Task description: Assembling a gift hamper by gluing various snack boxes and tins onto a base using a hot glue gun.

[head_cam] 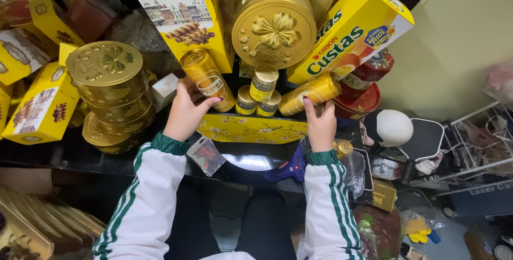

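Landmark: the large round gold tin (274, 22) with a flower embossed on its lid, propped at top centre.

Far left of it, a stack of gold tins (110, 92) is seen standing on the dark surface (64, 153). Below and left of the landmark, the left hand (185, 111) is closed around the lower end of a tilted gold can (207, 79). Directly below the landmark, three small gold-lidded jars (260, 95) are clustered above a yellow flowered box (251, 129). Below and right, the right hand (320, 124) is held with its fingertips against a second gold can (310, 94), lying tilted; how tight this grip is cannot be told. Right of the landmark, a yellow carton (352, 28) is leaned.
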